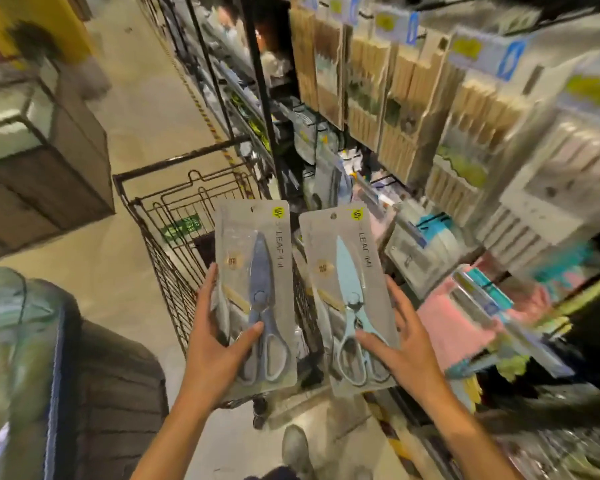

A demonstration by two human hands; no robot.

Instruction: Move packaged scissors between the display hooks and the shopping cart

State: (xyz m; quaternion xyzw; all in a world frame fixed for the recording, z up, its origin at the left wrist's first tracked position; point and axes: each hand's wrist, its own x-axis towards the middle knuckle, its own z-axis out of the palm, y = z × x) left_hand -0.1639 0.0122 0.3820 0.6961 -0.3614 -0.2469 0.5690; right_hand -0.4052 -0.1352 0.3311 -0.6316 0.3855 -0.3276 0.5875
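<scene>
At frame centre, the left hand (219, 344) pinches the grey pack (255, 292) and the right hand (400, 344) pinches the blue pack (349, 299), thumb in front. Both packs sit above the cart (174, 209). They look light, stiff and slick; best held low, by the card edge.

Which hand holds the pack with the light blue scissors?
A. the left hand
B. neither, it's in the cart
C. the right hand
C: the right hand grips the pack with the light blue scissors; the left hand holds the darker blue pair.
</scene>
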